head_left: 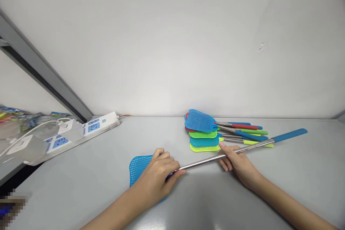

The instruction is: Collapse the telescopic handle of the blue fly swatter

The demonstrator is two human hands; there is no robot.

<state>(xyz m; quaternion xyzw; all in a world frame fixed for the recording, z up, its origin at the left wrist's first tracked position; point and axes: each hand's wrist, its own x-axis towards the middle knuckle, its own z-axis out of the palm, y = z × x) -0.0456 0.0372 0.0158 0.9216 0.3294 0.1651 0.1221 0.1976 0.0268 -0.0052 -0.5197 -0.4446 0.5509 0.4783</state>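
Observation:
A blue fly swatter lies across the grey table, its mesh head at the left and its extended metal rod running right to a blue grip. My left hand rests on the mesh head and pinches the rod's near end. My right hand grips the middle of the rod. Just behind it lies a pile of fly swatters in blue, green, yellow and red, with their handles pointing right.
A white power strip with blue sockets and plugged-in white adapters lies at the left, beside clear plastic packaging. A white wall stands right behind the table. A grey metal bar slants down at the left.

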